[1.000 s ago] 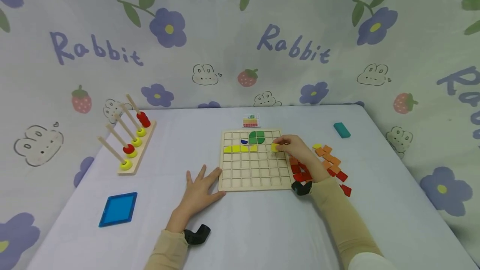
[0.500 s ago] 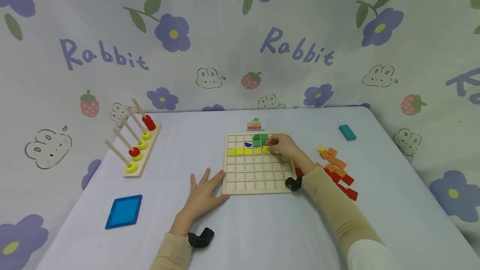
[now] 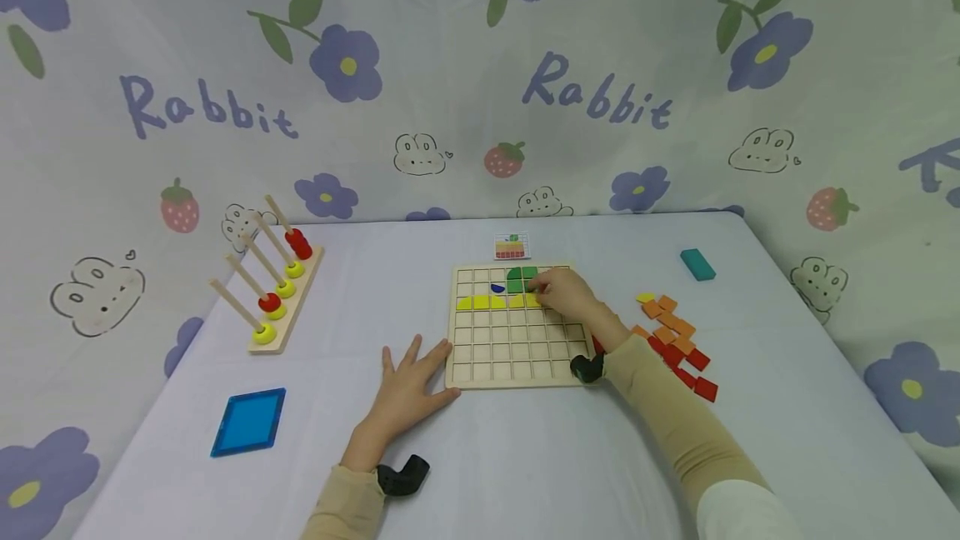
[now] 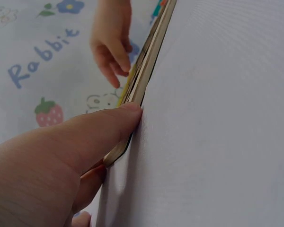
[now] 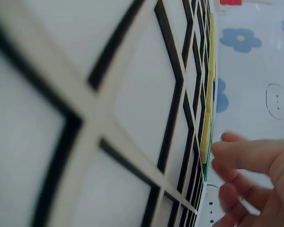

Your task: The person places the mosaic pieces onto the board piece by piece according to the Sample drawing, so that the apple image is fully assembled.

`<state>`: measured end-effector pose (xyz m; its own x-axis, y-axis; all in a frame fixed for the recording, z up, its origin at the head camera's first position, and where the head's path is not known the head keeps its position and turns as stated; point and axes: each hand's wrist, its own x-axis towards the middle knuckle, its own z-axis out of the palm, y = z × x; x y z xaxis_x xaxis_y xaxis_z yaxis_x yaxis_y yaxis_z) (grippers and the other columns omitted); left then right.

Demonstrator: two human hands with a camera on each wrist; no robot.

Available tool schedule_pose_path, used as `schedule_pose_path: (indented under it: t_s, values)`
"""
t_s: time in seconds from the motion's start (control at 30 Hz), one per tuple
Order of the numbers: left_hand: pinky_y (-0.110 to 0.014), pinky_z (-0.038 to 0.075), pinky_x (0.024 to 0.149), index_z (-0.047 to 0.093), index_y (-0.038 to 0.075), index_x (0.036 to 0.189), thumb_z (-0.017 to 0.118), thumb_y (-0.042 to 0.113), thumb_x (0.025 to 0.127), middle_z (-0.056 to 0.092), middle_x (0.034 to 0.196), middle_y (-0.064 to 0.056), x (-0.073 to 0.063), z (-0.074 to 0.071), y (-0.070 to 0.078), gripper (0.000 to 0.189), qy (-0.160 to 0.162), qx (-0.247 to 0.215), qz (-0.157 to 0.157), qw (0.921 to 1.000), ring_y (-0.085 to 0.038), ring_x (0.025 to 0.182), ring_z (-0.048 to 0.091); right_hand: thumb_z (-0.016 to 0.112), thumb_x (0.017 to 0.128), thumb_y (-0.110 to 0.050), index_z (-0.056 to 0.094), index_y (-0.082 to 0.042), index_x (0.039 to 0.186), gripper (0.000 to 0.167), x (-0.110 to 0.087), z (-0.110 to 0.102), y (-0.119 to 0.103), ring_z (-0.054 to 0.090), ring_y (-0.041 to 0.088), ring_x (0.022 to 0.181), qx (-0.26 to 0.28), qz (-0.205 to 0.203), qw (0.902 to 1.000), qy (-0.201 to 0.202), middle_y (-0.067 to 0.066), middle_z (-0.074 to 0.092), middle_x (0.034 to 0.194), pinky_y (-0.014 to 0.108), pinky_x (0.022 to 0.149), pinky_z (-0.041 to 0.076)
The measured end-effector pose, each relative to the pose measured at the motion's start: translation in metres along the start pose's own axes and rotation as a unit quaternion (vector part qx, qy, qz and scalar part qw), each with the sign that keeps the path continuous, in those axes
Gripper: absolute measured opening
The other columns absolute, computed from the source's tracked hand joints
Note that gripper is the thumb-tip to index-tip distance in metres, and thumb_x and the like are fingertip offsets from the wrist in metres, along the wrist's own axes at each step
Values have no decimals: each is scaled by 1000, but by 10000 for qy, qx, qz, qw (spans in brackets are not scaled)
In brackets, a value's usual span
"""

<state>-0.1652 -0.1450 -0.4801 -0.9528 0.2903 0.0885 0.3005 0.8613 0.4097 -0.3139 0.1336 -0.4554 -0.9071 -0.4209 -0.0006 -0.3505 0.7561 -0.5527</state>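
A wooden grid board [image 3: 502, 350] lies on the white table with a row of yellow tiles [image 3: 480, 302], green tiles [image 3: 517, 280] and a small blue piece [image 3: 497, 288] in its cells. My left hand [image 3: 405, 387] is spread flat, its fingertips at the board's left edge and its thumb [image 4: 111, 125] against the front corner. Over the right end of the yellow row is my right hand [image 3: 566, 297]; its thumb and fingers [image 5: 251, 156] are slightly bent close to the tiles, with no piece visible between them. The hand hides some cells behind it.
Loose orange tiles [image 3: 667, 321] and red tiles [image 3: 705, 389] lie right of the board. A picture card [image 3: 512, 246] lies behind it, a teal block [image 3: 697, 264] at the back right. On the left are a peg bead stand [image 3: 288, 315] and a blue square tray [image 3: 249, 423].
My right hand has moved left across the board, bringing a yellow tile to the row's right end, where it now lies; the fingers have come off it. My left hand stays at the board's corner.
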Motion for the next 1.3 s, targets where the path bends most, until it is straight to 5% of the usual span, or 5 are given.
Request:
schedule_pose_path:
  t_s: [0.2, 0.7, 0.9, 1.07, 1.3]
  values:
    - [-69, -5, 101, 46, 11, 137, 69, 43, 78, 45, 140, -3, 0, 0, 0, 71, 13, -10, -5, 10000, -37, 137, 21, 59, 87, -3, 71, -14, 109, 27, 1, 2, -5, 47, 17, 78, -615, -797, 9945, -294, 5, 59, 90, 29, 68, 39]
    - [-70, -3, 100, 47, 11, 136, 69, 43, 78, 46, 140, -3, 4, 1, 3, 70, 7, 15, 54, 10000, -39, 136, 23, 50, 85, 5, 65, -9, 115, 36, -5, -2, 3, 57, 23, 96, -301, -768, 9964, -216, 7, 64, 108, 38, 84, 46]
    - [-71, -2, 100, 48, 11, 135, 70, 42, 78, 47, 139, -4, 1, 1, 0, 69, 95, 31, -27, 9999, -40, 136, 23, 57, 88, -4, 59, -9, 124, 36, -21, -29, 10, 53, 31, 107, 172, -19, 9998, 74, 15, 58, 119, 47, 88, 45]
    - [-71, -3, 100, 48, 11, 136, 70, 42, 78, 46, 139, -5, 1, 1, -2, 69, 145, -17, 18, 9999, -40, 136, 22, 56, 85, -5, 60, -5, 121, 36, -51, -62, 43, 54, 37, 101, -499, 967, 9917, 687, 21, 59, 115, 49, 81, 46]
    - [-70, -6, 100, 46, 11, 137, 69, 44, 78, 45, 140, -4, 3, 3, -4, 71, 58, -89, 44, 9999, -39, 137, 21, 52, 88, -11, 62, -1, 117, 32, -81, -74, 78, 51, 41, 111, -1252, 1963, 9725, 114, 24, 55, 123, 54, 86, 45]
